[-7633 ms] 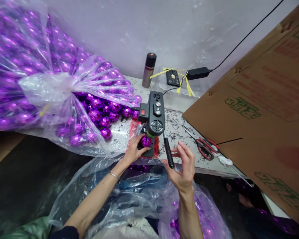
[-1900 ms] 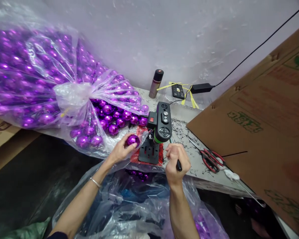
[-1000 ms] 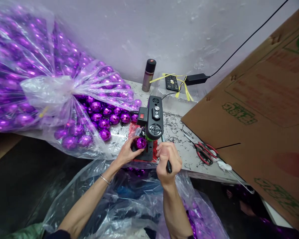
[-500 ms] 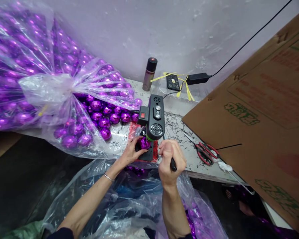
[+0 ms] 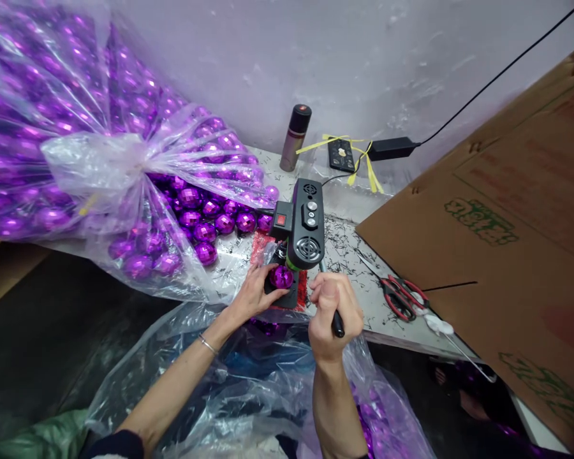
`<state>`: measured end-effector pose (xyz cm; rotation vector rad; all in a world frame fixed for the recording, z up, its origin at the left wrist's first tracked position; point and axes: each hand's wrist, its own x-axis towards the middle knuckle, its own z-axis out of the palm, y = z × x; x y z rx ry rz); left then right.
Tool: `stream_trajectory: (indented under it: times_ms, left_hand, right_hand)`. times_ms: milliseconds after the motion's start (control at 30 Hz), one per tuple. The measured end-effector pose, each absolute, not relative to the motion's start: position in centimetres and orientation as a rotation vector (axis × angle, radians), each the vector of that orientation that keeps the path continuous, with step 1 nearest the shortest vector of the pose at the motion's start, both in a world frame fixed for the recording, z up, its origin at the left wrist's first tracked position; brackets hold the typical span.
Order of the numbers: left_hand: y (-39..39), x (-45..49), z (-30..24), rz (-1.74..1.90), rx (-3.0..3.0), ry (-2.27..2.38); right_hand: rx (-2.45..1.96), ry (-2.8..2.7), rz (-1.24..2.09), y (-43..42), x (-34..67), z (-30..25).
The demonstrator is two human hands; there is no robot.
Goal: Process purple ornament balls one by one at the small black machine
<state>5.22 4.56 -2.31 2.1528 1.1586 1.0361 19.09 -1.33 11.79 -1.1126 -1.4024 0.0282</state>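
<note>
A small black bench press machine with a red switch stands on the table. Under its head sits a shiny purple faceted ball ornament. My left hand is closed round the ball's left and near sides, thumb in front, fingers behind. My right hand makes a fist round the machine's lever handle, whose black end pokes out below the fist. Beneath the machine lies a red mat. Several loose purple balls lie left of the machine, at the mouth of a large clear bag.
Red-handled scissors lie right of my right hand, by a big cardboard box. Behind stand a spray can and a black power adapter. Black scraps litter the tabletop. Another clear bag hangs at the front edge.
The whole view has shifted slightly, so everything sits a little further right. Both hands keep their holds on the ball and the lever handle.
</note>
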Motion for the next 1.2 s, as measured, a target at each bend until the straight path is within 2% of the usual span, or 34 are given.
stream_trajectory:
  times_ms: [167, 867, 1200]
  left_hand:
    - [5.0, 6.2, -2.7, 1.113, 2.064, 1.163]
    - [5.1, 5.8, -2.5, 1.045, 1.902, 1.194]
    - [5.1, 5.7, -2.5, 1.048, 1.901, 1.183]
  right_hand:
    - [-1.122, -1.433, 0.018, -1.4, 19.2, 11.4]
    - [-1.015, -1.513, -0.169, -1.0, 19.6, 5.7]
    - [-1.027, -1.501, -0.219, -0.8, 19.4, 5.1]
